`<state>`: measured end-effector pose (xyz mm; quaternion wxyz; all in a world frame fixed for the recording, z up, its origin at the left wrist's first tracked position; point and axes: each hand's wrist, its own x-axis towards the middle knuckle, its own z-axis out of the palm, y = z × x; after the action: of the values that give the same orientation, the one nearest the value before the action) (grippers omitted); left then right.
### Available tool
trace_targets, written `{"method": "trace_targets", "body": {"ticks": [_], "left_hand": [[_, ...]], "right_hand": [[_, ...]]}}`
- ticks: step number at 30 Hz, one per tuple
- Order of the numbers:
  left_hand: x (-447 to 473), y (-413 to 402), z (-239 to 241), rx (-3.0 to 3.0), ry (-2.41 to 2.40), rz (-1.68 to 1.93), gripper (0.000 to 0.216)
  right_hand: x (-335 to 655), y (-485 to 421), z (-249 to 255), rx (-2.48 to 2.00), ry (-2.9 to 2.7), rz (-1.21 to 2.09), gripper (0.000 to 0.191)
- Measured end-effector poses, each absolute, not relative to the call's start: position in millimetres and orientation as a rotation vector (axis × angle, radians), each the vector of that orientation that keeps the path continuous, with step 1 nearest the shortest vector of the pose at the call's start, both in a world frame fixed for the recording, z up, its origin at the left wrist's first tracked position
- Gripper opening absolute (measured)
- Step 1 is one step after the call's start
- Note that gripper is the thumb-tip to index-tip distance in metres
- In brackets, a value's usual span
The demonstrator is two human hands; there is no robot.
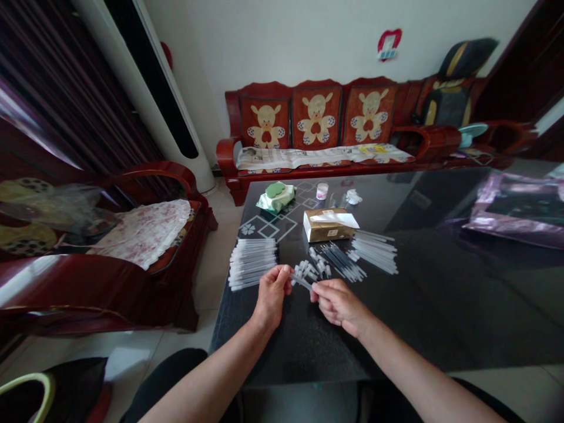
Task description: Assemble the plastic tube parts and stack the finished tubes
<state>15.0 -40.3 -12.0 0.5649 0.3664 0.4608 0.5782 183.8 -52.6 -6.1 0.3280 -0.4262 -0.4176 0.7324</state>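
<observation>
Between my two hands a translucent white pen barrel is held over the table. My left hand pinches its left end, and the fingers of my right hand are closed on its right end. Just beyond my hands lie small whitish pen caps in a loose heap. Thin dark pen refills are spread to the right of them. One row of translucent pens lies left of my left hand. More translucent barrels are fanned out at the right.
A tissue box stands behind the refills on the dark table. Farther back are a green wipes pack, a small pinkish-white cup and a crumpled white piece. A shiny purple package lies far right.
</observation>
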Motion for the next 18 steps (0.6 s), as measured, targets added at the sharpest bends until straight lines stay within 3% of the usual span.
{"method": "trace_targets", "body": {"ticks": [11,18], "left_hand": [[3,-34,-6,0.866,0.943,1.196,0.031],[-3,-27,-4,0.821,1.064,1.267,0.030]], "right_hand": [[195,-46,-7,-1.060,-1.046,2.029,0.036],[200,-39,-7,-1.160,-1.087,1.855,0.049]]}}
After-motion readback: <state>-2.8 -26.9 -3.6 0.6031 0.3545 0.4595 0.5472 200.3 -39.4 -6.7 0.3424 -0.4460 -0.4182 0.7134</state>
